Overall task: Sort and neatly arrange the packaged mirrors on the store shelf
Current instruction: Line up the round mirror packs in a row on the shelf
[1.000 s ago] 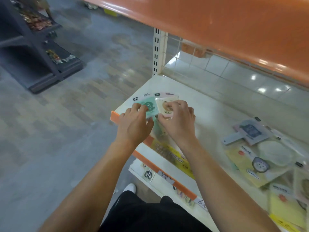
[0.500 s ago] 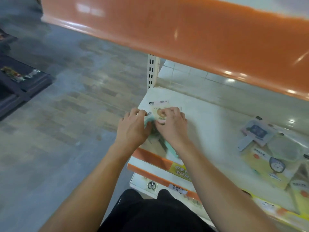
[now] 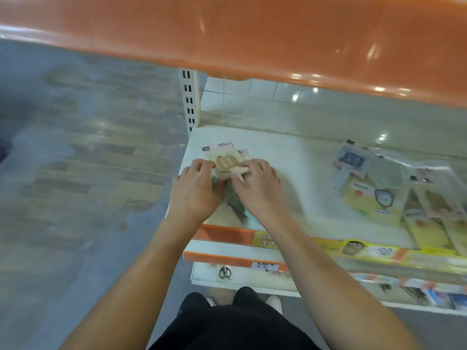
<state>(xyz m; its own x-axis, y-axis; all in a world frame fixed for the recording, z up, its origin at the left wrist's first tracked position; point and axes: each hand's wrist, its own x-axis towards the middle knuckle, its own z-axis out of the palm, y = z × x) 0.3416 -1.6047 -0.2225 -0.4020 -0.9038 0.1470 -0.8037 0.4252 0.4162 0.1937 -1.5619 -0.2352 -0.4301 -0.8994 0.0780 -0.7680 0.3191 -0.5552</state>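
Step in hand: squaring a small stack of packaged mirrors (image 3: 226,164) at the left end of the white shelf (image 3: 285,157), near its front edge.
Left hand (image 3: 194,192): fingers curled on the left side of the stack, holding it.
Right hand (image 3: 257,186): fingers curled on the right side, pinching the top beige pack; a green pack (image 3: 233,200) shows under the hands.
Task's thing: the stack lies flat by the left front corner, with the printed header cards toward the back of the shelf.
Next move, as I judge: push the edges flush, let go, then reach to the right end for more.
Still to sort: a loose heap of mirror packs (image 3: 379,188), overlapping at angles, well apart from the stack.
In the way: the orange upper shelf (image 3: 252,34) hangs low over the work; the front price strip (image 3: 328,245) is just beside the wrists.
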